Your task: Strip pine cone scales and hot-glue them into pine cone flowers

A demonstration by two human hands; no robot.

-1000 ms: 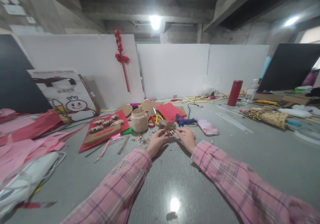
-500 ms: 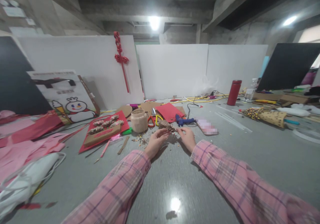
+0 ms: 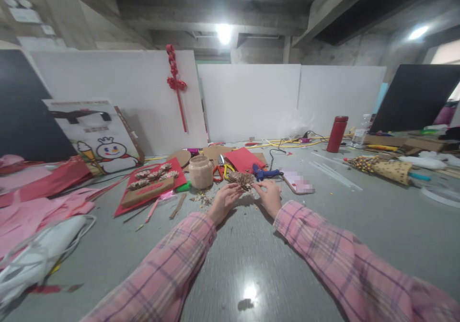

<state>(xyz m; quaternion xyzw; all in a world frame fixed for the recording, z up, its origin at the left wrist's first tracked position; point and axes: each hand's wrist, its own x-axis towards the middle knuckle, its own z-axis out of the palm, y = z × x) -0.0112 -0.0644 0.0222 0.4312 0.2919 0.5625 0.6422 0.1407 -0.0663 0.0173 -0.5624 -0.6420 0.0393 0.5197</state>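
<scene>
Between my two hands is a brown layered flower [image 3: 242,179], shaped like an open pine cone. My left hand [image 3: 226,201] has its fingers closed on the flower's left and lower side. At its right edge, the fingertips of my right hand [image 3: 268,196] pinch the petals. Just behind the flower lie yellow-handled pliers [image 3: 227,170] and orange-handled scissors [image 3: 217,172]. A blue glue gun [image 3: 268,172] rests to the right, beside a phone [image 3: 297,182]. A tan jar [image 3: 201,172] stands to the left, with small scraps in front of it.
Brown flowers lie on a red card [image 3: 125,207] at the left, near pink paper [image 3: 43,216] and a white power strip [image 3: 46,252]. A red bottle [image 3: 337,134] and a dotted cone bouquet [image 3: 390,169] are at the right. White boards [image 3: 251,101] stand behind.
The flower has tilted between my fingers, so more of its layered face shows. My hands have barely moved, and the view has shifted slightly.
</scene>
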